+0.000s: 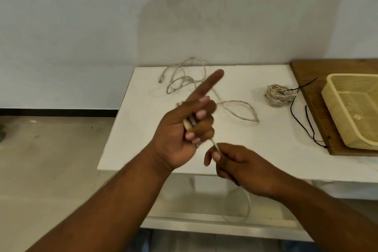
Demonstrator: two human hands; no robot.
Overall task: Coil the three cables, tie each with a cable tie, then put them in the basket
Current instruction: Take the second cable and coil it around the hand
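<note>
My left hand is raised over the white table, its fingers curled round several loops of a beige cable, index finger pointing up. My right hand pinches the same cable just below it; the cable's slack hangs in a blurred loop off the front edge. A second beige cable lies loose and tangled at the table's back. A third cable sits coiled and tied at the right. The cream plastic basket stands at the far right, nothing visible in it.
The basket rests on a brown wooden board. Thin black cable ties lie along the board's left edge. A lower shelf shows under the table. Bare floor spreads to the left, a pale wall behind.
</note>
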